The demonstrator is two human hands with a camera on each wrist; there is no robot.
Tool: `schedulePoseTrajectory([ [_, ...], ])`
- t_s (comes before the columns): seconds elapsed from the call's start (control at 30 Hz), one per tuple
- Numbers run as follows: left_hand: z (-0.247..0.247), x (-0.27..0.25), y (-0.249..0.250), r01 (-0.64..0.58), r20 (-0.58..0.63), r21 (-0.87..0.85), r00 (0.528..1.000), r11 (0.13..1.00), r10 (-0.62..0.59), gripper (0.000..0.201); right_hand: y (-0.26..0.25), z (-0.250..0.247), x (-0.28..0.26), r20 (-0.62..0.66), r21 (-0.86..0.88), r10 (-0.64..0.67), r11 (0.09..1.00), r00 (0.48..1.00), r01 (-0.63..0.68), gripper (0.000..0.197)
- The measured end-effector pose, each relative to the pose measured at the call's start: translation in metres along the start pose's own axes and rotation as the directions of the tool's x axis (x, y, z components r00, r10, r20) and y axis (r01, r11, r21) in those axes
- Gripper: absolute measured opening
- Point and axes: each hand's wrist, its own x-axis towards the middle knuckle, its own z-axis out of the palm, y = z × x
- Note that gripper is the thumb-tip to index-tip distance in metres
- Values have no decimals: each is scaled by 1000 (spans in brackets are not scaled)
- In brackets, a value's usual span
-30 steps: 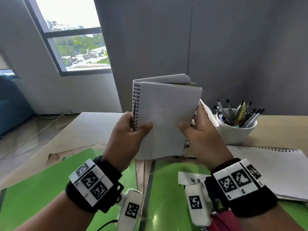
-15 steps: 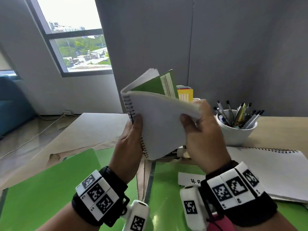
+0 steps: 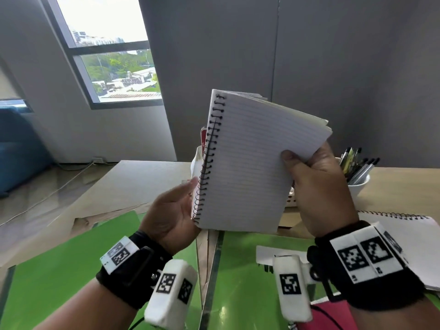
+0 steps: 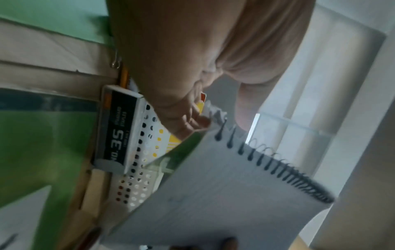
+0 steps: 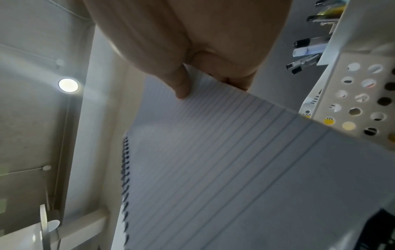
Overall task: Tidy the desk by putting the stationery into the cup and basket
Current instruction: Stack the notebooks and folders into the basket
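Note:
I hold a small spiral notebook (image 3: 247,167) upright above the desk, a lined page facing me. My right hand (image 3: 307,160) pinches its right edge, thumb on the page and fingers behind; the right wrist view shows the same grip (image 5: 183,84). My left hand (image 3: 185,194) lies open beside the black spiral binding, fingers loosely extended at the notebook's lower left edge. The white perforated basket (image 3: 291,201) stands behind the notebook, mostly hidden. A white cup (image 3: 358,186) with several pens (image 3: 354,163) stands to the right of it.
A larger spiral pad (image 3: 404,236) lies at the right. Two green folders (image 3: 59,270) (image 3: 240,282) cover the near desk, and a pink item (image 3: 333,315) sits at the bottom right. A staples box (image 4: 119,133) and a paper clip (image 4: 115,62) lie beside the basket (image 4: 136,187).
The notebook has been turned over so that a lined page faces me again. My left hand has let go of the spine and dropped lower; my right hand now holds the notebook alone.

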Motion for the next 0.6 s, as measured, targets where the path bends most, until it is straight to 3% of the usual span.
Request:
schedulePoseTrajectory([
  [0.07, 2, 0, 2, 9, -12, 20, 1000, 1000, -8, 59, 0, 0, -1, 30, 108, 47, 993, 998, -50, 33],
  [0.13, 5, -1, -6, 99, -33, 109, 995, 989, -96, 49, 1, 0, -2, 94, 231, 89, 967, 992, -109, 35],
  [0.2, 10, -3, -16, 240, -93, 195, 970, 951, -225, 54, 0, 2, -4, 137, 302, 111, 942, 984, -148, 39],
  [0.27, 17, -5, -21, 271, -83, 198, 962, 942, -260, 47, -1, 1, -4, 163, 325, 109, 932, 981, -158, 43],
  [0.37, 11, -3, -18, 166, -28, 151, 986, 974, -164, 40, -3, -4, 0, 140, 294, 86, 948, 987, -124, 36],
  [0.47, 4, -2, -9, 12, -15, 76, 1000, 997, -11, 64, -4, -8, 4, 48, 242, 67, 967, 997, -77, 30],
  [0.53, 5, 0, 1, -104, -60, -53, 993, 993, 101, 64, -6, -11, 6, -49, 150, 71, 987, 996, -63, 22],
  [0.6, 9, 0, 14, -285, -103, -54, 955, 957, 278, 58, -5, -14, 7, -152, 3, 94, 995, 984, -95, 15],
])
